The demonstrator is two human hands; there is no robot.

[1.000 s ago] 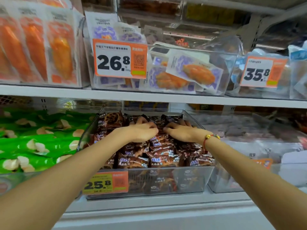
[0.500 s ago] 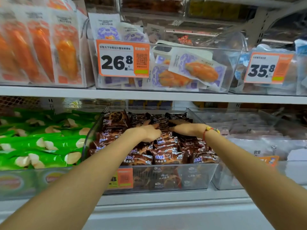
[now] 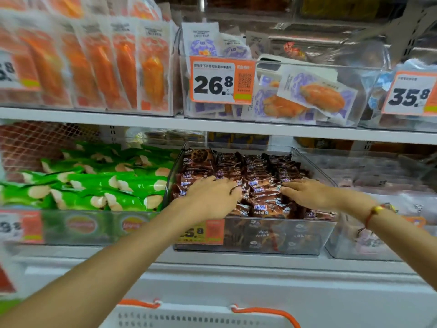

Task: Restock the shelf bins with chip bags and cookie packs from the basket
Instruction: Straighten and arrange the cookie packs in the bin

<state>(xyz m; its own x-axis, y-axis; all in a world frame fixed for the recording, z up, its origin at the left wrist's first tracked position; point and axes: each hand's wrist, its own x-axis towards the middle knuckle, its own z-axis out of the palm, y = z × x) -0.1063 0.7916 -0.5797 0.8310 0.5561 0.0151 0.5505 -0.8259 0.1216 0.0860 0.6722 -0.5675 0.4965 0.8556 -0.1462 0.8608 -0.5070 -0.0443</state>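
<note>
A white two-tier shelf [image 3: 142, 123] fills the view, lined with clear plastic bins. On the lower tier, the middle bin [image 3: 295, 237] is packed nearly to its rim with brown cookie packs [image 3: 262, 176]; to its left a bin of green chip bags [image 3: 101, 185] lies just beside it. Above, a bin of purple-and-white packs [image 3: 314, 95] carries a 26.8 price tag [image 3: 220, 81]. At the bottom edge, the rim of a white basket [image 3: 189, 316] with orange handles shows. The left hand [image 3: 212, 197] lies palm down on the cookie packs, fingers loosely spread, gripping nothing. The right hand [image 3: 307, 192], a red bracelet [image 3: 372, 213] at its wrist, rests flat on them too, fingers extended.
</note>
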